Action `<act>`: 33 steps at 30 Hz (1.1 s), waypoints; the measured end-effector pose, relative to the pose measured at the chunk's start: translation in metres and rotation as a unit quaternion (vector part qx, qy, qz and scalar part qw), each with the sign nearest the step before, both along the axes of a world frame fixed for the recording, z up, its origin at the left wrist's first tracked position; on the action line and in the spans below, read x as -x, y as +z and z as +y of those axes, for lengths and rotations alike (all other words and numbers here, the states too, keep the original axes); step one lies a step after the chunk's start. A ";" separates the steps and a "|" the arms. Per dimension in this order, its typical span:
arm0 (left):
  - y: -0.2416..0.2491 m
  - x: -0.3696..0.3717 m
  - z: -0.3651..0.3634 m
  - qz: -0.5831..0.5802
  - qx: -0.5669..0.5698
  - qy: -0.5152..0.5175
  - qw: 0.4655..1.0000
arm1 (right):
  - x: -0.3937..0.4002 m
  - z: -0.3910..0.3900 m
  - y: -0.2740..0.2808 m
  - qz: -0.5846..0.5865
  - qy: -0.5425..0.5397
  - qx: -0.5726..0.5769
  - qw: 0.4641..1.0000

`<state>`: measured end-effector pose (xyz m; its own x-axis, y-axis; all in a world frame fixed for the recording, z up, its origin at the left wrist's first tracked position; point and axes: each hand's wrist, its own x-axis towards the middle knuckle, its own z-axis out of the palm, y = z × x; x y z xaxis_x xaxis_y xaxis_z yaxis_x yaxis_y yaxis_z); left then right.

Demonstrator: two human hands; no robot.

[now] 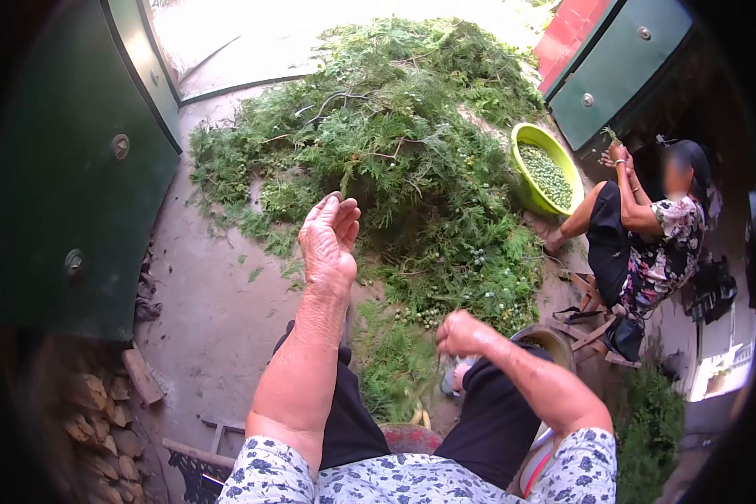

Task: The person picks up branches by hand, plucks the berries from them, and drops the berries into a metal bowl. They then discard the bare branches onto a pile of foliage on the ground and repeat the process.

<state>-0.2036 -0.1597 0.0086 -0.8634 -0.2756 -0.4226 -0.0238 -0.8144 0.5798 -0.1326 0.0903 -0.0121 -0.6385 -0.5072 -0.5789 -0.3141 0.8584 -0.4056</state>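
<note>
My left hand [329, 239] is stretched forward over the near edge of a big heap of evergreen branches [412, 160]. Its fingers are curled together, and a small green sprig [346, 180] stands up at the fingertips, seemingly pinched there. Closer to my body, my right hand [464, 334] is closed in a fist above my right knee. A blurred thin green sprig [436, 376] hangs beneath it. Loose green clippings [391, 361] lie on the floor between my legs. Beside my right knee stands a round container [553, 340], partly hidden by my forearm.
A yellow-green basin [522, 189] of small green berries leans beside the heap. To the right a seated person [647, 227] holds a sprig. Green metal doors [67, 168] flank the doorway. Split firewood [101, 428] is stacked at lower left; more greenery [647, 428] lies at lower right.
</note>
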 end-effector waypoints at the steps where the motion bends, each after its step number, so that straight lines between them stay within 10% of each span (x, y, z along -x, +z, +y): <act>1: -0.001 0.001 -0.004 -0.002 0.002 0.013 1.000 | 0.025 -0.005 0.009 0.027 -0.018 0.032 0.999; 4: -0.005 0.000 -0.011 -0.009 -0.002 0.036 0.999 | 0.117 -0.032 0.093 0.055 -0.460 0.414 0.784; 7: -0.002 0.002 -0.015 -0.005 -0.005 0.045 0.999 | 0.178 -0.031 0.128 0.123 -0.464 0.646 0.594; 11: -0.001 0.006 -0.015 -0.014 -0.025 0.061 0.998 | 0.154 -0.045 0.098 0.159 -0.448 0.553 0.684; 17: -0.009 0.014 -0.012 0.009 -0.061 0.028 0.998 | 0.091 -0.008 -0.057 0.036 -0.578 0.457 0.675; 27: -0.004 0.024 0.002 0.005 -0.059 -0.026 0.998 | -0.032 0.070 -0.251 -0.116 -0.759 0.284 0.574; 33: -0.009 0.026 0.014 0.023 -0.061 -0.079 0.995 | 0.006 0.028 -0.272 -0.257 -0.730 0.489 0.401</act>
<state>-0.2293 -0.1456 -0.0007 -0.9106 -0.0850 -0.4044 -0.1325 -0.8669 0.4806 -0.1383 0.1188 -0.2838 -0.5921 0.0455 -0.8046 0.5757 -0.6748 -0.4618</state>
